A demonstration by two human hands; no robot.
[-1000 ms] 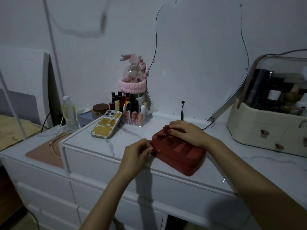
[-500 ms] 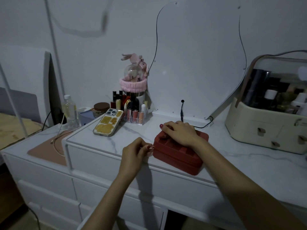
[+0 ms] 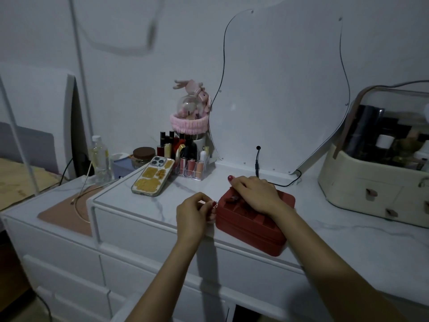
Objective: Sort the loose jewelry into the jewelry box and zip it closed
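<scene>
- Your left hand (image 3: pixel 194 211) pinches a small metal piece, apparently the zipper pull (image 3: pixel 214 204), at the left edge of the jewelry box (image 3: pixel 251 225).
- Your right hand (image 3: pixel 256 194) lies flat atop the red box, near the marble dresser top's (image 3: pixel 348 240) front edge.

The jewelry box (image 3: pixel 253 225) sits on the worktop (image 3: pixel 348 240) near its front edge, with the right hand (image 3: pixel 256 194) resting on top of it and the left hand (image 3: pixel 193 211) just beside its left end. Behind and to the left lie a phone (image 3: pixel 153 178) and a lipstick rack (image 3: pixel 191 166). A mirror (image 3: pixel 283 89) stands behind the box, and a cosmetics case (image 3: pixel 376 182) stands to the right.
</scene>
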